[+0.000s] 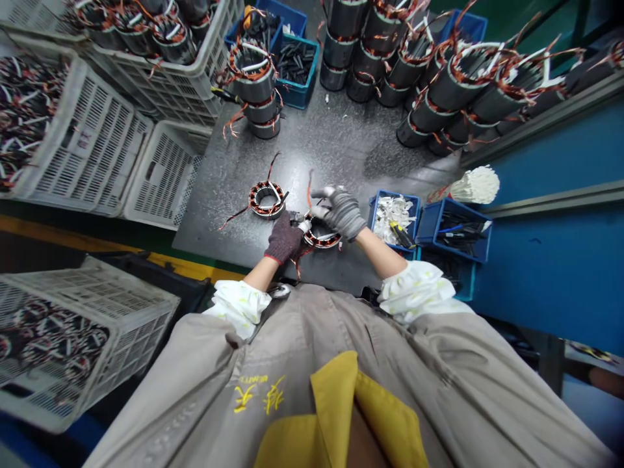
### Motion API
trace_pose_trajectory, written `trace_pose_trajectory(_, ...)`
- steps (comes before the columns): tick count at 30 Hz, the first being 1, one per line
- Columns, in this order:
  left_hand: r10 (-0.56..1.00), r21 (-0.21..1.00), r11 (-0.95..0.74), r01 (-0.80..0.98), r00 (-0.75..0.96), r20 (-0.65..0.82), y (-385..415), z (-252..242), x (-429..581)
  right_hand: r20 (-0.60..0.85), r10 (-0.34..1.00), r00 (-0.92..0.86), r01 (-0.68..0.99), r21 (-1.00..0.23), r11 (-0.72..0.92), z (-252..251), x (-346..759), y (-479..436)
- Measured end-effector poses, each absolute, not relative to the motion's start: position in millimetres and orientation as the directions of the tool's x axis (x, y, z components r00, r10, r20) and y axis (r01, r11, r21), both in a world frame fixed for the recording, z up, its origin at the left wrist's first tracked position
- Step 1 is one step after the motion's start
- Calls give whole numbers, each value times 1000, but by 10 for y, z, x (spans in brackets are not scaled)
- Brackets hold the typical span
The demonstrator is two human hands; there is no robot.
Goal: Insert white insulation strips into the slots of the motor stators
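Note:
A wound stator ring (322, 242) with copper coils and black insulation lies on the dark tabletop close to my body. My left hand (285, 239), in a dark maroon glove, has its fingers closed at the ring's left edge, with white at the fingertips. From the right, my right hand (344, 213), in a grey striped glove, reaches over the ring. Its thumb and forefinger are at an upright copper lead wire (309, 187); their exact contact is blurred. To the left lies a second stator ring (267, 199), its wires spread out and a white sleeve across it.
Stacked stators (256, 91) stand at the back, with more stacks (439, 97) at back right. Blue bins (396, 194) holding white pieces and black sleeves sit at right, near a bundle of white tubes (475, 184). Plastic crates (97, 136) line the left side.

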State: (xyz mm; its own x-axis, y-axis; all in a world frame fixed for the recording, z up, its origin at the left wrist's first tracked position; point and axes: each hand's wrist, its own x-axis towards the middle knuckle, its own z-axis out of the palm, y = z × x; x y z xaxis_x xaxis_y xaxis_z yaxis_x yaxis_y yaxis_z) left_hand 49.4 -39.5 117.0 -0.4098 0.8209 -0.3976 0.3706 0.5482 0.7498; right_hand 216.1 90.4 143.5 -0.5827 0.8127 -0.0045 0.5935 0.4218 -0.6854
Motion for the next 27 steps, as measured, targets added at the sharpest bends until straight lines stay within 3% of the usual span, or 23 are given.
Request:
trace_pose_trajectory(3, 831, 757, 531, 381, -408, -377, -388, 1149, 480, -152, 542, -827, 551, -411, 726, 1494, 2108, 946)
trace_pose_trajectory(5, 836, 764, 522, 379, -406, -370, -380, 1116, 476, -146, 481, -865, 488, -470, 736, 1503, 2087, 948)
trace_pose_trajectory(8, 834, 755, 525, 392, -414, -365, -377, 1079, 476, 14, 750, -661, 418, -823, 384, 1464, 2102, 947)
trace_pose_trajectory(11, 842, 735, 517, 440, -418, -342, -433, 1129, 498, 22, 957, -291, 59, -997, 41, 1411, 2198, 1027)
trace_pose_trajectory(14, 952, 687, 294, 665, -270, -146, -561, 1279, 587, -129, 989, -75, -429, -891, -149, 1347, 2380, 1144)
trace_pose_trajectory(15, 987, 646, 158, 747, -147, -71, -603, 1336, 636, -202, 978, -50, -535, -821, -196, 1315, 2449, 1167)
trace_pose_trajectory(17, 991, 545, -99, 833, 134, -24, -649, 1427, 747, -315, 949, -24, -596, -758, -267, 1235, 2575, 1171)
trace_pose_trajectory(19, 945, 475, -203, 856, 298, -133, -610, 1475, 834, -401, 916, 28, -558, -766, -319, 1147, 2673, 1117)
trace_pose_trajectory(22, 894, 456, -155, 876, 321, -314, -382, 1516, 801, -431, 889, 154, -310, -876, -371, 1046, 2771, 915)
trace_pose_trajectory(25, 886, 638, -23, 769, 312, -344, 21, 1595, 534, -350, 905, 243, -5, -933, -359, 1017, 2855, 549)
trace_pose_trajectory(27, 889, 756, 87, 649, 292, -353, 370, 1630, 315, -245, 950, 194, 260, -921, -291, 1044, 2893, 260)
